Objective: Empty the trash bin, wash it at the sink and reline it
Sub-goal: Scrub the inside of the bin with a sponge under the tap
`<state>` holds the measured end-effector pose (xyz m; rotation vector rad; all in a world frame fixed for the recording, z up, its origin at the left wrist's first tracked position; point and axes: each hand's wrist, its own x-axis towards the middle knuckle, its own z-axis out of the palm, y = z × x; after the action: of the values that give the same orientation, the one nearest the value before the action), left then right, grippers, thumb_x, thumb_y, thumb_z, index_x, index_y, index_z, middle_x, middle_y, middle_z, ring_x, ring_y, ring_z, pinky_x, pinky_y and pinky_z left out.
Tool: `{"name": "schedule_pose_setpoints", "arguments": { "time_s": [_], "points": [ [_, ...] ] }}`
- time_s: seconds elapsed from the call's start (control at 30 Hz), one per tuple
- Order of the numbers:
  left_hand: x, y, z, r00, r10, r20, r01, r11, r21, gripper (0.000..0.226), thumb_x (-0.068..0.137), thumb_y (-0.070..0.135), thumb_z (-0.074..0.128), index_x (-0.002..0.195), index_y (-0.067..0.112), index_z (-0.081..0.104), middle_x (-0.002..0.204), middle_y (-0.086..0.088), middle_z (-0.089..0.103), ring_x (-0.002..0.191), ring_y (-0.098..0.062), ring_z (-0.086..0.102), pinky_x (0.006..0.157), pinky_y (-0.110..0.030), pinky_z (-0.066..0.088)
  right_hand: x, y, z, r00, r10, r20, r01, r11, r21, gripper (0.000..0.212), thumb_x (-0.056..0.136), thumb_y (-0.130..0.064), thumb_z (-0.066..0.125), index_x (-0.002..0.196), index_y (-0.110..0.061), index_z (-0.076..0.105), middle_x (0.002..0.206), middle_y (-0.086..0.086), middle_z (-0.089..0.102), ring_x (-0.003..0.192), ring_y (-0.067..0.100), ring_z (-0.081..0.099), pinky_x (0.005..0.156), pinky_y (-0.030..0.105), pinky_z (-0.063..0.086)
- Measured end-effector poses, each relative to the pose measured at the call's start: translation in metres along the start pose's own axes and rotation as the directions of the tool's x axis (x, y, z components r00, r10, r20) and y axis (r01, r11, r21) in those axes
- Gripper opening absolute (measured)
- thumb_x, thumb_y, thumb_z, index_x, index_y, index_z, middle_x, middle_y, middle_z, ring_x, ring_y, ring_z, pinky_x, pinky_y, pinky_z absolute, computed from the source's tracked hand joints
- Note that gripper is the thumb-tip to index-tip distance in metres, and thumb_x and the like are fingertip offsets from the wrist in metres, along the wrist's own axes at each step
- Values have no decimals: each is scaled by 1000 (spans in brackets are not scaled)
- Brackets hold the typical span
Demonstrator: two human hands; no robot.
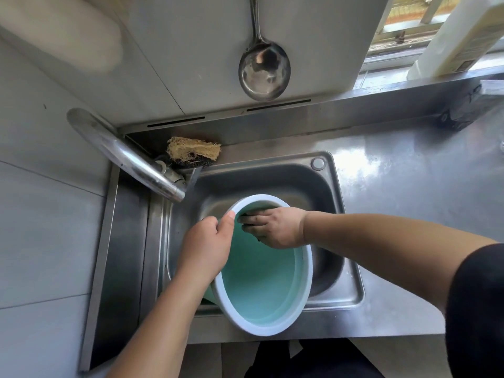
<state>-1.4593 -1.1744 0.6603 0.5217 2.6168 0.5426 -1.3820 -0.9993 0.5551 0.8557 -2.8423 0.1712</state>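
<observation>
A mint-green trash bin with a pale rim leans tilted in the steel sink, its mouth facing up toward me. My left hand grips the bin's left rim, thumb over the edge. My right hand reaches inside the bin's upper wall and presses a dark scrubbing pad against it; most of the pad is hidden under the fingers. No liner is in the bin.
A chrome faucet juts over the sink's left corner, no water running. A straw-coloured loofah scrubber lies behind the sink. A metal ladle hangs on the wall. Steel counter extends right, with a white bottle on the sill.
</observation>
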Motion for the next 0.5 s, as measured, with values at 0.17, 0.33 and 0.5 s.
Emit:
{"name": "schedule_pose_setpoints", "arguments": {
  "time_s": [0.17, 0.33, 0.5],
  "points": [
    [-2, 2, 2, 998, 17, -63, -17, 1000, -9, 58, 97, 58, 42, 58, 15, 31, 51, 0, 36, 49, -21, 35, 47, -33, 24, 0, -33, 27, 855, 206, 476, -176, 978, -107, 40, 102, -27, 39, 130, -11, 62, 154, 8, 39, 149, 28, 19, 122, 39, 14],
    [-8, -8, 2, 993, -19, -116, 9, 996, -90, 59, 95, 58, 46, 57, 16, 30, 50, 3, 34, 48, -17, 33, 47, -31, 25, 15, -84, 42, 640, 244, 729, -471, 874, 120, 50, 99, -39, 36, 135, -11, 54, 144, 17, 47, 139, 31, 28, 119, 39, 17],
    [-11, -20, -2, 988, -79, -134, 54, 981, -186, 59, 95, 60, 46, 60, 14, 35, 54, 0, 39, 52, -19, 38, 50, -32, 29, 50, -116, 36, 512, 188, 838, -771, 531, 352, 46, 101, -35, 29, 128, -9, 55, 138, 20, 51, 129, 31, 44, 113, 40, 28]
  ]
}}
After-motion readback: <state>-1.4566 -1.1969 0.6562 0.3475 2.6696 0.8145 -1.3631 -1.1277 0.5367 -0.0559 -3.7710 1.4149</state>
